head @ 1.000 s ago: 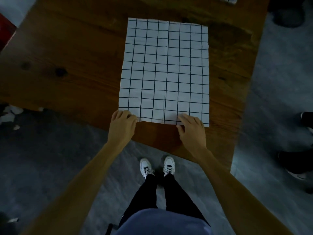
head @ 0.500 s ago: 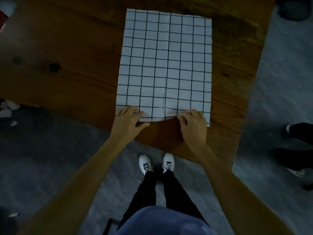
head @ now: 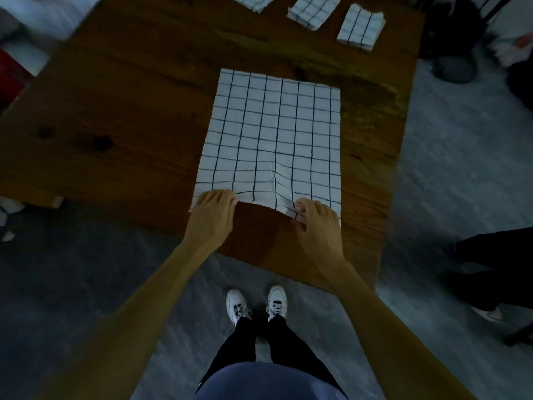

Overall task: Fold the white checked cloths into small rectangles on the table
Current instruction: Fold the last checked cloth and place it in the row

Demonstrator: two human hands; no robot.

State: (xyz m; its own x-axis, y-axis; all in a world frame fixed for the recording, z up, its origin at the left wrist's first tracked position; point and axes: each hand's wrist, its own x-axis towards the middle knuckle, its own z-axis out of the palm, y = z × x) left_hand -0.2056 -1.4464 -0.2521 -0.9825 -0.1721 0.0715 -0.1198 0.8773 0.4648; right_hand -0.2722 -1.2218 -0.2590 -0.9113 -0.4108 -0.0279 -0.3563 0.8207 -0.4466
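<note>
Hands [head: 213, 210] [head: 315, 223] on cloth [head: 274, 134] near edge

the cloth [head: 271, 140] is white with a black grid. the table [head: 121, 116] under it is dark brown wood with black knots. three folded cloths [head: 360, 26] at the table's far edge carry the same white-and-black check. beside the table, the floor [head: 447, 174] is mottled grey; shoes [head: 236, 304] white, trousers [head: 239, 342] black.

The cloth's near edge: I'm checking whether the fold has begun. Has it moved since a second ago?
Yes. The near edge has left the table, bunched up and lifted between the left hand and right hand, drawing slightly toward the far side.
</note>
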